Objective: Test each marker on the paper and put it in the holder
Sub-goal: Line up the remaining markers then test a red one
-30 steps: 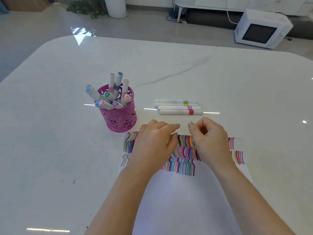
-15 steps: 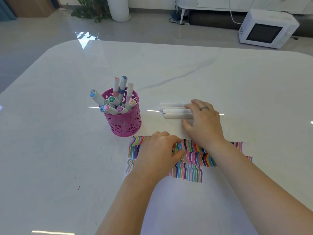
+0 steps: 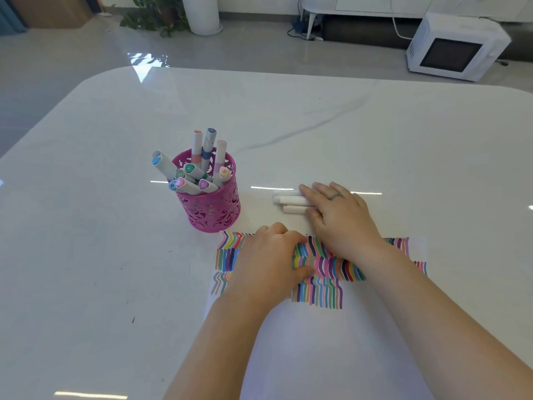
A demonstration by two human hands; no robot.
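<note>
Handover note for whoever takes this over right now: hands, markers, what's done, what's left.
Hands: the left hand rests on the paper, fingers bent; whether it holds anything is hidden. The right hand lies with straight fingers over the loose markers beyond the paper; none is lifted.
Done: rows of colour strokes on the paper; capped markers stand in the pink holder.
Left: test the loose markers (three ends show) and put each in the holder.

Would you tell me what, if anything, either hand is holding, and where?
Nothing is gripped: the right hand lies flat on the markers; the left hand rests on the paper.
</note>
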